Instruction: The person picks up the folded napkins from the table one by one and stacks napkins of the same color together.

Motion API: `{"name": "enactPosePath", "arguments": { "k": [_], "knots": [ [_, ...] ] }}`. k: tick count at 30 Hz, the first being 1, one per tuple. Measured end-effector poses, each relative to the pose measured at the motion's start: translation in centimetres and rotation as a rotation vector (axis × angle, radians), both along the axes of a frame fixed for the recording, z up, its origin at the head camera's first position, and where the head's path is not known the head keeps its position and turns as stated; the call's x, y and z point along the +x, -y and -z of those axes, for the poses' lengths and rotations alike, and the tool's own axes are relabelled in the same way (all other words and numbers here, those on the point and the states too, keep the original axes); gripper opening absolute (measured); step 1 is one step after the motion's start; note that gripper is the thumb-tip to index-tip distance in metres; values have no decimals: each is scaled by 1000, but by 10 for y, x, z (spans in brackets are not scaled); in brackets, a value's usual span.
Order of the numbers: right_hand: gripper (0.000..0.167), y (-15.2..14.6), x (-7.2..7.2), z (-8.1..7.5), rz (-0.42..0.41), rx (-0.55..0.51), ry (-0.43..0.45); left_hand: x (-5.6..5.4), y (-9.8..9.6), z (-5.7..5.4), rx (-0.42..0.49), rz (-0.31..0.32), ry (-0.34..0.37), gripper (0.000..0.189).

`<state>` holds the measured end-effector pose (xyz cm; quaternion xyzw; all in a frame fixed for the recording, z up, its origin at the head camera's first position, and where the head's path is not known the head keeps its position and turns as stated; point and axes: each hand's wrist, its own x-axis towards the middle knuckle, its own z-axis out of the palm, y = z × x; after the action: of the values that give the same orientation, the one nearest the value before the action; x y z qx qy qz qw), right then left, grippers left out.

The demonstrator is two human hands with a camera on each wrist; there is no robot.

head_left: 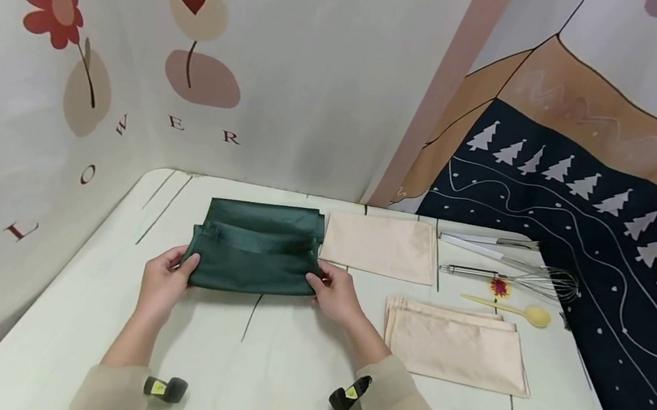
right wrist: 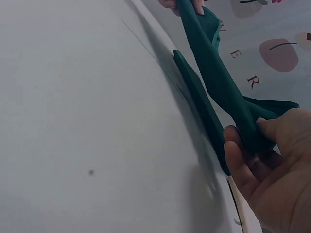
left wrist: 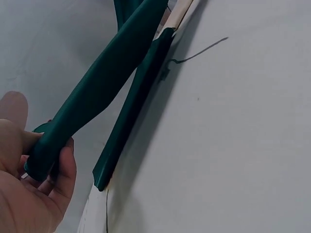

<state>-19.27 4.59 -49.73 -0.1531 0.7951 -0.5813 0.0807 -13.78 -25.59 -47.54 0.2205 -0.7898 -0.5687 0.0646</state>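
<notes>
Both my hands lift a folded dark green cloth by its near corners. My left hand pinches the left corner between thumb and fingers. At the right corner, my right hand pinches the fabric the same way. In the left wrist view, the raised cloth sags between the hands above the table. Beneath it, more folded green fabric lies on the tabletop, also visible behind the raised part in the head view. Whether the two are one piece I cannot tell.
Two folded beige cloths lie on the right, one farther back and one nearer. Beyond them are a metal whisk, other white-handled utensils and a yellow spoon. Printed curtains border the pale table.
</notes>
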Motion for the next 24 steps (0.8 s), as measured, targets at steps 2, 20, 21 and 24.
{"name": "enactPosePath", "arguments": {
  "k": [2, 20, 21, 24],
  "knots": [
    [10, 1, -4, -2, 2, 3, -11, -3, 1, -1, 0, 0, 4, 43],
    [27, 9, -40, -13, 67, 30, -8, -44, 3, -8, 48, 8, -10, 43],
    [26, 9, -42, -13, 73, 29, -8, -47, 4, -8, 60, 6, -4, 43],
    [22, 12, -48, -12, 81, 28, -17, -54, 6, -6, 96, -2, 11, 44]
  ]
}}
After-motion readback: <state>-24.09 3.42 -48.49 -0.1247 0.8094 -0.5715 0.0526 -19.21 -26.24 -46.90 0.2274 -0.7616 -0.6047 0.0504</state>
